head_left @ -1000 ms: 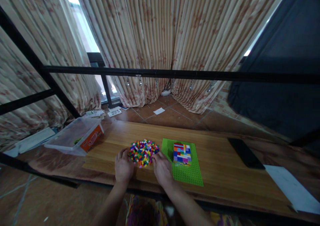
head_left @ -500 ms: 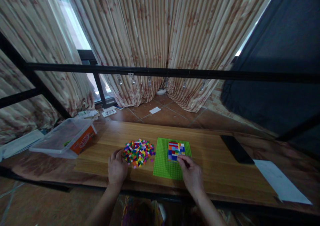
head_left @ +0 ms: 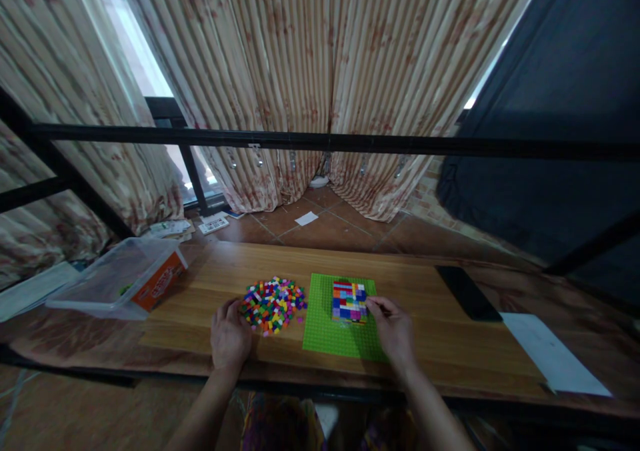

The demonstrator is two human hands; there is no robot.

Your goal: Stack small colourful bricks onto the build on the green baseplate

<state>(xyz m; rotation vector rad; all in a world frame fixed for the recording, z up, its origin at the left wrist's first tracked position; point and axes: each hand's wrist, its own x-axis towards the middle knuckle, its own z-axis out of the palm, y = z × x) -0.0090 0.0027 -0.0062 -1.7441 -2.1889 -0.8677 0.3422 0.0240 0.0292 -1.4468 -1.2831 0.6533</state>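
A square block of small building bricks (head_left: 349, 302) in mixed colours stands on a green studded baseplate (head_left: 320, 331). Beside its right side, my right hand (head_left: 395, 331) has thumb and forefinger pinched together; anything between the fingertips is too small to make out. Left of the baseplate, a loose pile of small coloured bricks (head_left: 274, 306) lies on the wooden board. My left hand (head_left: 230, 336) rests at the pile's left edge, its fingers curled together and their tips at the bricks. Whatever those fingertips hold is hidden.
The wooden board (head_left: 450, 358) lies across a low table. A clear plastic box (head_left: 100, 288) with an orange label stands at the left. To the right are a black phone-like slab (head_left: 467, 293) and a white sheet (head_left: 555, 354). A black rail (head_left: 310, 142) crosses beyond the board.
My right hand has shifted from the front right corner of the brick block to its right side, uncovering the block. My left hand stays at the pile. The view has shifted slightly.
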